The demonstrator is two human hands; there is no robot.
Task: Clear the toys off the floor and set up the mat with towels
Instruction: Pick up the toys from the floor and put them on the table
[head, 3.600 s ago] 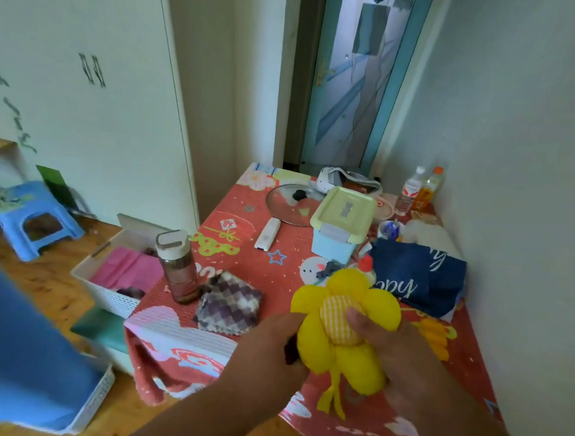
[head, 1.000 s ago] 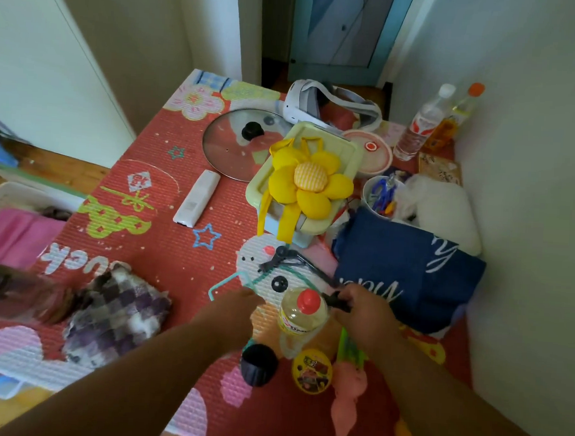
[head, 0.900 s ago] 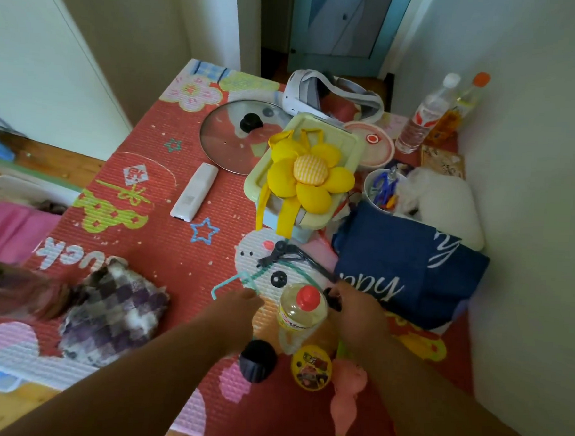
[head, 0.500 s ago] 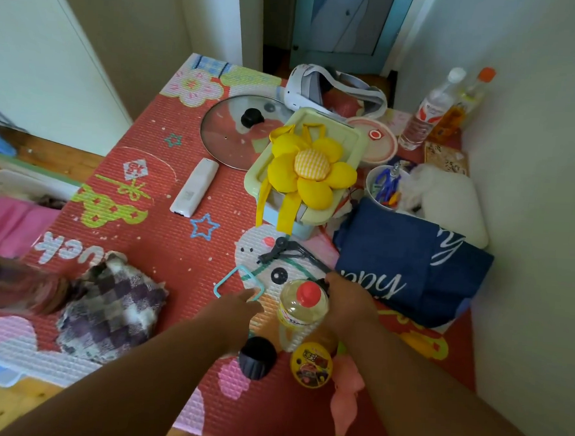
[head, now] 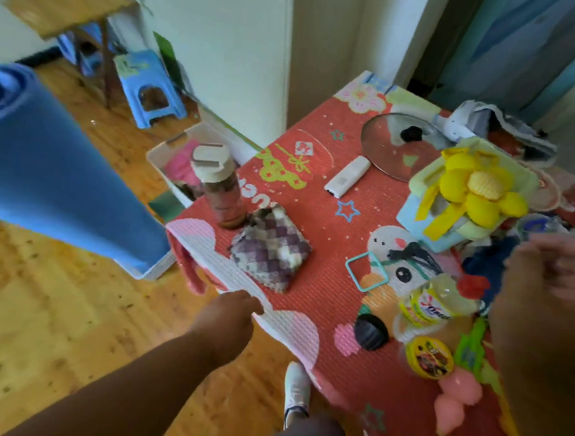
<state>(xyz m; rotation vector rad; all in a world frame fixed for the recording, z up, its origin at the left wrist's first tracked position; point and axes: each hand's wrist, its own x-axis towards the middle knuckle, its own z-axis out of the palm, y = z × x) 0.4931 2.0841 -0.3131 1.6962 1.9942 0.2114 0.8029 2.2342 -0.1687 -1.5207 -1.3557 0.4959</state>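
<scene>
A yellow flower plush (head: 480, 194) lies on a green-lidded box (head: 421, 178) on the table, which a red cartoon cover (head: 314, 192) drapes. A folded checked purple cloth (head: 269, 247) sits near the table's left edge. A rolled blue mat (head: 48, 178) fills the left foreground. My left hand (head: 227, 314) is at the cover's white front-left edge, its fingers hidden behind the knuckles. My right hand (head: 542, 281) hovers blurred above the right side of the table, fingers loosely curled, holding nothing. Between the hands stand a red-capped oil bottle (head: 438, 302), a yellow tin (head: 430, 357) and a pink toy (head: 456, 403).
A brown bottle (head: 221, 187), a white remote (head: 346, 176), a glass lid (head: 400, 143), a teal square ring (head: 366, 272) and a black cap (head: 370, 332) lie on the cover. A white basket (head: 170, 145) with pink cloth and a blue stool (head: 146, 87) stand on the wooden floor.
The view has swung left. Both hands have left the oil bottle: my left hand has moved to the cover's front-left edge and my right hand has lifted to the right.
</scene>
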